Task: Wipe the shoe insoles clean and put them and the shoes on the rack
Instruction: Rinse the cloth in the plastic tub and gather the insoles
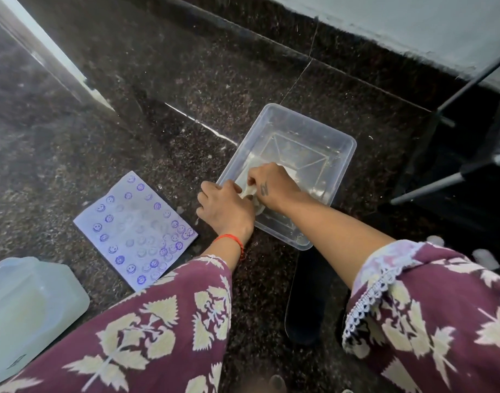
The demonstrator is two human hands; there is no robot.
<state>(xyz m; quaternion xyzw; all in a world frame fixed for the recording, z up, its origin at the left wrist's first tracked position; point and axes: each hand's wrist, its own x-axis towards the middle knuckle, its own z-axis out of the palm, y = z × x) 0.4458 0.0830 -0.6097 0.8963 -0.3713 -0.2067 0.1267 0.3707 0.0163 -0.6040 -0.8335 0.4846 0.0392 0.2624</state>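
Head view, the only one supplied. Progress is judged early: no insole shows as wiped or racked, and no shoes can be made out with certainty. A dark, elongated, insole-shaped piece [306, 296] lies on the floor at about 5 o'clock from frame centre, between the person's forearms; it appears flat and dark, and whether it is clean cannot be told. The rack [455, 154], seen only as grey tubes and black panels at 3 o'clock, carries nothing that can be made out.

Both hands are at the near-left corner of the clear plastic tub [322, 131], which sits just right of centre and seems to hold shallow water. The left hand [226, 208] rests at the tub's rim with fingers curled onto a pale cloth [250, 191]. The right hand [271, 185], inside the tub, pinches the same cloth from above. The step in hand looks like wetting or wringing the cloth.

A sheet printed with blue smiley faces [135, 231] lies at 8 o'clock, apart from the tub. A translucent jug [27, 307] sits at 7 o'clock.

Remaining, by this evidence: wiping, then racking insoles and shoes
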